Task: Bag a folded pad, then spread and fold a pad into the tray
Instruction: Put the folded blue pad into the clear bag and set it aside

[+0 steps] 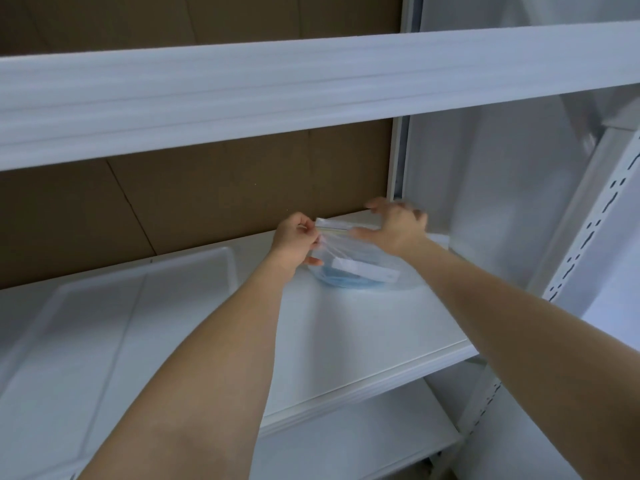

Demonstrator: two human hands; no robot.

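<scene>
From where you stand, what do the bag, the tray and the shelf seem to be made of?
The bag looks like thin clear plastic film: the folded pad shows through it. The tray seems moulded white plastic, matte, with rounded rims. The shelf looks like painted white metal, smooth, though that is less certain.

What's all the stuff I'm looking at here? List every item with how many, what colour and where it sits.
Plastic bag: one, clear with a zip strip along its top, standing on the shelf board toward the back right.
Folded pad: one, blue and white, inside the bag at its bottom.
Tray: one, white, lying on the shelf board at the left.
Shelf board: one, white, under the bag and tray.
Upper shelf beam: one, white, across the top of the view.
Slotted upright: one, white, at the right.
Cardboard backing: brown, behind the shelves.
Left hand: pinches the bag's top left corner.
Right hand: at the bag's top right end; blurred.
</scene>
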